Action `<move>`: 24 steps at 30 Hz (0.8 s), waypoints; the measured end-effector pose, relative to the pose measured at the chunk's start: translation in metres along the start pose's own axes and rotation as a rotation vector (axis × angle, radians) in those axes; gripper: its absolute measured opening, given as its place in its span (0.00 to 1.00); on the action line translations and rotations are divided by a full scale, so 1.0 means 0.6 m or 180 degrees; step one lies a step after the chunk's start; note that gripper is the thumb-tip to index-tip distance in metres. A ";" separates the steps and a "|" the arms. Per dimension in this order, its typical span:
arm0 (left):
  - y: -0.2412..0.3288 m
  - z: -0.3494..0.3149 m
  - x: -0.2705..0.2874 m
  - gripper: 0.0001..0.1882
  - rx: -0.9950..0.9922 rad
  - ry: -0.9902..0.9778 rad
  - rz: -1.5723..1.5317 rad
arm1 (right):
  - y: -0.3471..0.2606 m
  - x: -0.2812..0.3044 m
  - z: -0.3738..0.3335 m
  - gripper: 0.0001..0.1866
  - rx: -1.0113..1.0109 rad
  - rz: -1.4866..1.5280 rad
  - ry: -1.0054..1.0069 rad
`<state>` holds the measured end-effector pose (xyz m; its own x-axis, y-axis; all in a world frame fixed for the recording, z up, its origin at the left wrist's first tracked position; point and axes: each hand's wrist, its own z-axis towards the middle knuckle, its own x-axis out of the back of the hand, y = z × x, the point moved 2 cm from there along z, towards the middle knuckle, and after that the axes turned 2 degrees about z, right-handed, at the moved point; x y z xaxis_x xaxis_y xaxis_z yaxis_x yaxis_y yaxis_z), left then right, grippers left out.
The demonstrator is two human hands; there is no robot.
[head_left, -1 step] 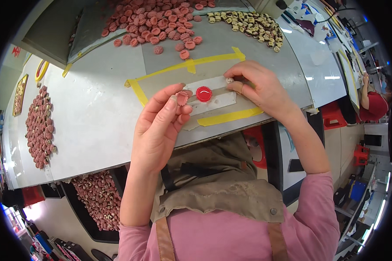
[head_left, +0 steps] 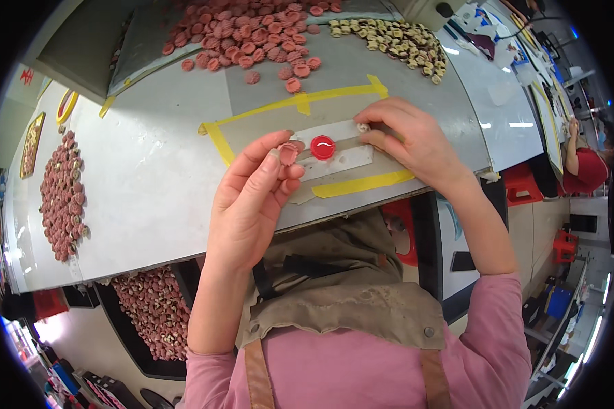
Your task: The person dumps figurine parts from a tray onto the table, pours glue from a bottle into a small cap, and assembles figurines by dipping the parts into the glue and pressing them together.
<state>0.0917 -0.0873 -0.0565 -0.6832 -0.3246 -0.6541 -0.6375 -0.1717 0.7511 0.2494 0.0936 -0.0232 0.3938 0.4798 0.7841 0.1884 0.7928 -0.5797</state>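
Note:
My left hand (head_left: pixel 242 194) pinches a pink, ridged, cup-shaped piece (head_left: pixel 288 154) between thumb and fingers, its hollow side facing up toward me. Just right of it, a round red disc (head_left: pixel 323 148) with a white curved streak lies on a white strip (head_left: pixel 351 159) on the table. At the far right end of this strip, my right hand (head_left: pixel 416 140) closes thumb and forefinger on a small whitish piece (head_left: pixel 363 127); the fingertips partly cover it. The two hands are apart, with the red disc between them.
Yellow tape (head_left: pixel 252 116) frames the work spot. Beyond it lie heaped pink ridged pieces (head_left: pixel 266 41) and small cream-and-dark pieces (head_left: pixel 396 41). Joined pieces cover the table's left (head_left: pixel 61 198) and fill a black bin (head_left: pixel 153 313) below. A person in red (head_left: pixel 583 167) is at far right.

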 end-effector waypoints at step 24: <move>-0.009 -0.023 0.012 0.18 -0.0339 0.0063 0.0138 | -0.066 -0.036 0.030 0.09 0.0406 -0.0278 -0.0055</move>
<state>0.0951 -0.1017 -0.0637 -0.7014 -0.3519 -0.6198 -0.5654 -0.2547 0.7845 0.2172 0.0586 -0.0129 0.3651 0.4125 0.8346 0.1050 0.8725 -0.4771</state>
